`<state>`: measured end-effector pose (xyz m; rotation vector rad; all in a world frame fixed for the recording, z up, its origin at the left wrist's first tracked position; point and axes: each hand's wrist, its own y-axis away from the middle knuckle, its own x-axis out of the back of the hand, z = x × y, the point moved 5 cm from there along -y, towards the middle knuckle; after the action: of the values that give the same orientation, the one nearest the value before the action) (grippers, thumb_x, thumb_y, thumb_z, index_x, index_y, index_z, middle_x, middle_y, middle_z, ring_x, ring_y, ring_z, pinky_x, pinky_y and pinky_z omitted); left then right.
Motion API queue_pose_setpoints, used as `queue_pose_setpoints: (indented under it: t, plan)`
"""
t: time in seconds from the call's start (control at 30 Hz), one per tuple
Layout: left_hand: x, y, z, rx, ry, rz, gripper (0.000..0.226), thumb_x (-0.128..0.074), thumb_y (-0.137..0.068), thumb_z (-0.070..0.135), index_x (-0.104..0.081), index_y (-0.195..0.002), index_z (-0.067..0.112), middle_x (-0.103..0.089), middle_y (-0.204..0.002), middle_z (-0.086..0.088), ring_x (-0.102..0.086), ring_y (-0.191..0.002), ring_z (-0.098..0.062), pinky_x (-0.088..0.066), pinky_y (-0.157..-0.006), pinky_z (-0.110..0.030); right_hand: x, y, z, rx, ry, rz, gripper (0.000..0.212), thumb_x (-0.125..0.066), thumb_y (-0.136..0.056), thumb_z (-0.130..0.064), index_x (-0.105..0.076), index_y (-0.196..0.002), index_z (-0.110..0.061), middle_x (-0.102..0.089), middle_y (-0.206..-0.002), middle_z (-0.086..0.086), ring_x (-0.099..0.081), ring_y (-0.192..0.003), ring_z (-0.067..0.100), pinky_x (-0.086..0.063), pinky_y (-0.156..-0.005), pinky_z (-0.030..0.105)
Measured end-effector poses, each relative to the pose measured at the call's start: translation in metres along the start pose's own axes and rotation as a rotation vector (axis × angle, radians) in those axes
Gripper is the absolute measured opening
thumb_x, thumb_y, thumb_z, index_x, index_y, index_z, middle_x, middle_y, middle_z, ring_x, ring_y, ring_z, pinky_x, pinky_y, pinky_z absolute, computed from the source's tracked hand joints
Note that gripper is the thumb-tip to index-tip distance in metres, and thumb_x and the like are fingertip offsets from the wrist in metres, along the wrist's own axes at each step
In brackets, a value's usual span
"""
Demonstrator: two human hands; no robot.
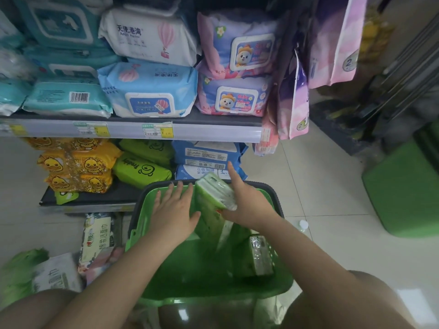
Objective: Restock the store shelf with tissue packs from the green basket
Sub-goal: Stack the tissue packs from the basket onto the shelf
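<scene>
Gripping a tissue pack (215, 194) over the green basket (166, 264), right hand (244, 200); left hand (174, 207) flat, spread.

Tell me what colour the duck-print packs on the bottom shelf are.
Yellow-orange duck-print packs, head view.

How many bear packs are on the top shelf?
2. One bear pack sits on top of the other bear pack, at the shelf's right end. More may hide behind.

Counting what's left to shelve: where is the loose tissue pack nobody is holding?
In the head view, the tissue pack lies in the green basket's right corner, below the right hand.
</scene>
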<state>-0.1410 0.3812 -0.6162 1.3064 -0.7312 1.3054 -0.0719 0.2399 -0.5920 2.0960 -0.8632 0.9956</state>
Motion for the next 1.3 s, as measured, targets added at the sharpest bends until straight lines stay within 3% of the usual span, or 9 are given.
queue_pose_setpoints:
  t: [0.17, 0.3, 0.4, 0.5, 0.63, 0.77, 0.9, 1.1, 1.3]
  plan:
    - [0.020, 0.021, -0.002, 0.046, 0.491, 0.045, 0.082, -0.064, -0.081, 0.048, -0.025, -0.145, 0.014, -0.033, -0.149, -0.001, -0.030, -0.137, -0.019, -0.022, -0.113, -0.037, 0.045, 0.024, -0.044, 0.127, -0.160, 0.139, 0.111, -0.072, -0.074, -0.020, 0.011, -0.148, -0.035, -0.060, -0.116, 0.005, -0.058, -0.084, 0.018, -0.052, -0.081, 0.038]
    - [0.037, 0.042, -0.011, 0.113, 1.101, -0.033, 0.050, -0.076, -0.075, 0.032, -0.049, -0.117, 0.032, -0.054, -0.120, 0.016, -0.049, -0.116, -0.009, -0.036, -0.103, -0.032, 0.083, 0.031, -0.080, 0.229, -0.432, 0.249, 0.110, -0.075, -0.071, -0.011, -0.001, -0.150, -0.031, -0.060, -0.104, -0.008, -0.055, -0.079, 0.004, -0.046, -0.086, 0.023]
    - [0.059, 0.055, -0.018, 0.084, 1.273, 0.019, 0.039, -0.081, -0.069, 0.027, -0.056, -0.099, 0.033, -0.062, -0.103, 0.019, -0.059, -0.107, -0.010, -0.043, -0.099, -0.034, 0.110, 0.034, -0.113, 0.316, -0.589, 0.269, 0.111, -0.078, -0.068, -0.014, -0.004, -0.150, -0.029, -0.065, -0.103, -0.001, -0.062, -0.092, 0.022, -0.047, -0.097, 0.040]
    - [0.090, 0.067, -0.027, 0.055, 1.256, 0.099, 0.056, -0.081, -0.065, 0.030, -0.050, -0.111, 0.031, -0.060, -0.105, 0.015, -0.057, -0.106, -0.014, -0.041, -0.097, -0.032, 0.137, 0.034, -0.146, 0.360, -0.692, 0.271, 0.112, -0.078, -0.065, -0.018, -0.006, -0.150, -0.028, -0.065, -0.108, 0.011, -0.063, -0.099, 0.033, -0.046, -0.097, 0.049]
    - [0.132, 0.076, -0.037, 0.022, 1.269, 0.145, 0.099, -0.083, -0.025, 0.064, -0.048, -0.111, 0.028, -0.059, -0.108, 0.012, -0.056, -0.103, -0.012, -0.041, -0.097, -0.033, 0.168, 0.031, -0.189, 0.429, -0.721, 0.280, 0.114, -0.078, -0.061, -0.029, -0.007, -0.150, -0.027, -0.068, -0.101, 0.006, -0.057, -0.111, 0.025, -0.041, -0.103, 0.051]
    - [0.171, 0.080, -0.040, -0.061, 1.348, 0.193, 0.104, -0.084, -0.015, 0.066, -0.059, -0.105, 0.021, -0.069, -0.109, -0.002, -0.065, -0.101, -0.023, -0.052, -0.088, -0.045, 0.194, 0.029, -0.230, 0.487, -0.789, 0.261, 0.110, -0.078, -0.060, -0.035, -0.014, -0.149, -0.028, -0.063, -0.109, 0.012, -0.062, -0.094, 0.023, -0.047, -0.094, 0.039]
    - [0.210, 0.085, -0.046, -0.146, 1.414, 0.287, 0.099, -0.084, -0.010, 0.066, -0.061, -0.096, 0.022, -0.074, -0.086, 0.009, -0.071, -0.080, -0.009, -0.056, -0.058, -0.023, 0.220, 0.026, -0.268, 0.591, -0.802, 0.236, 0.089, -0.073, -0.076, -0.022, -0.020, -0.148, -0.019, -0.060, -0.093, 0.008, -0.059, -0.084, 0.023, -0.046, -0.081, 0.038]
    - [0.267, 0.083, -0.068, -0.194, 1.417, 0.425, 0.100, -0.084, -0.012, 0.067, -0.060, -0.098, 0.021, -0.075, -0.089, 0.006, -0.071, -0.080, -0.012, -0.056, -0.057, -0.025, 0.250, 0.024, -0.316, 0.723, -0.608, 0.311, 0.053, -0.071, -0.081, -0.019, -0.051, -0.130, -0.012, -0.062, -0.110, 0.007, -0.061, -0.106, 0.022, -0.048, -0.098, 0.041]
    - [0.317, 0.073, -0.097, -0.237, 1.468, 0.569, 0.094, -0.086, -0.019, 0.063, -0.060, -0.101, 0.026, -0.074, -0.093, 0.011, -0.070, -0.087, -0.011, -0.057, -0.059, -0.027, 0.258, 0.006, -0.355, 0.805, -0.357, 0.363, 0.058, -0.069, -0.080, -0.026, -0.051, -0.134, -0.018, -0.063, -0.123, -0.001, -0.060, -0.110, 0.015, -0.048, -0.096, 0.039]
